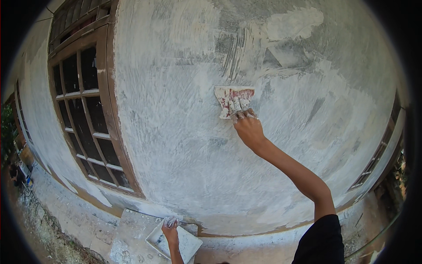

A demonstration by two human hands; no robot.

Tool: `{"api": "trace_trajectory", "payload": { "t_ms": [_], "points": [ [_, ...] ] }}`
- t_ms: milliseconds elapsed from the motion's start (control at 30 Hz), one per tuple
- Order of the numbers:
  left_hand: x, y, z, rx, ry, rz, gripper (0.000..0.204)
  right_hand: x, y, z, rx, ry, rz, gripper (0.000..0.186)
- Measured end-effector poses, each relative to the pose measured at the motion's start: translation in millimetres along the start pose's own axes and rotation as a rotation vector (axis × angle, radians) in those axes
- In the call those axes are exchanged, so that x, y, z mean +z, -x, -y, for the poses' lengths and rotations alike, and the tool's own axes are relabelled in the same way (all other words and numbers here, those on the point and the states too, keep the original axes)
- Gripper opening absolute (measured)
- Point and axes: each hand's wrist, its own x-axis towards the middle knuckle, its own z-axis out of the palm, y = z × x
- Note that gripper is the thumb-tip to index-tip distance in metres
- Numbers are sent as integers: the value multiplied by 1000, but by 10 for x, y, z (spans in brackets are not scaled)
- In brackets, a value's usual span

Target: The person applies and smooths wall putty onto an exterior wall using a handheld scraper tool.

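My right hand (247,125) is raised to the wall, its fingers spread over a wide putty knife (235,94) and gripping it. The blade, smeared white with red showing through, lies against the plaster. White filler coats those fingers. Down at the lower middle, my left hand (170,231) is closed, with whitish matter about its fingertips; what it grips is too small to make out. Behind and below it is a white, shallow tray (190,246) smeared with filler. I cannot tell whether the left hand touches the tray.
The grey wall (184,132) carries uneven white filler strokes and darker patches. A brown-framed window (105,88) with small panes stands at the left; another window (380,145) is at the far right. A stained pale board (132,233) lies under the tray, beside a ledge along the wall's foot.
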Motion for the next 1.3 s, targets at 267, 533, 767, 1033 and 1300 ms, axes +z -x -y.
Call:
{"api": "trace_trajectory", "payload": {
  "t_ms": [267, 533, 767, 1033, 1300],
  "points": [
    [-45, -41, 129, 32, -21, 21, 27, -940, -638, -815, 318, -267, -542, 19],
    [21, -65, 274, 55, -101, 35, 26, -292, -977, -1005, 287, 114, -252, 14],
    [86, 67, 159, -34, 33, -28, 26, -194, -570, -477, 210, -28, -123, 8],
    [18, 56, 123, -42, -4, -1, 28, -717, -475, -461, 342, -444, -449, 28],
    [113, 61, 170, -20, -131, 72, 29, -373, -1143, -1144, 594, -776, -432, 16]
  ]
}}
